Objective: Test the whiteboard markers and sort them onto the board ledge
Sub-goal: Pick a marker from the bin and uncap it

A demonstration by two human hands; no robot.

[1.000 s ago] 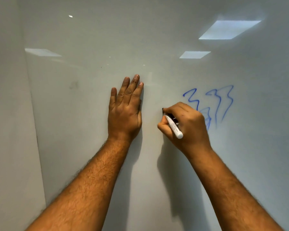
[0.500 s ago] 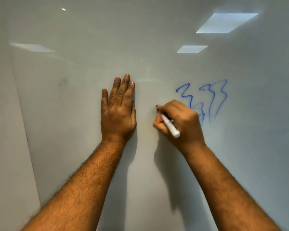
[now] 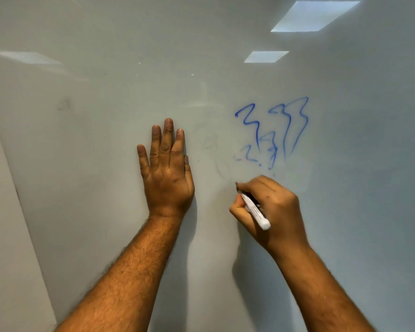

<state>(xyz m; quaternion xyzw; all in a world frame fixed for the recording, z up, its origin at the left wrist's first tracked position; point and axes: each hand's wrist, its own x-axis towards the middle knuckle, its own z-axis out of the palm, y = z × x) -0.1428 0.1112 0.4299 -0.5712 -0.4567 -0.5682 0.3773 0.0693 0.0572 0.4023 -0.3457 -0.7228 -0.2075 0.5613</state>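
My right hand (image 3: pixel 271 207) grips a white-barrelled marker (image 3: pixel 255 210), dark tip against the whiteboard (image 3: pixel 106 140) just below and left of blue scribbles (image 3: pixel 276 133). A very faint grey line (image 3: pixel 219 164) curves down the board towards the tip. Flat on the board to the left lies my left hand (image 3: pixel 167 171), fingers straight and together, with ink stains on the middle finger. The board ledge is out of view.
The whiteboard's left edge (image 3: pixel 17 192) runs diagonally beside a plain grey wall (image 3: pixel 3 236). Ceiling lights reflect in the board at the upper right (image 3: pixel 314 16). A faint smudge (image 3: pixel 65 105) marks the board at the upper left.
My right hand has drawn the marker down and right, uncovering more of the blue scribbles and leaving only a faint grey trace. The left hand stays flat on the board.
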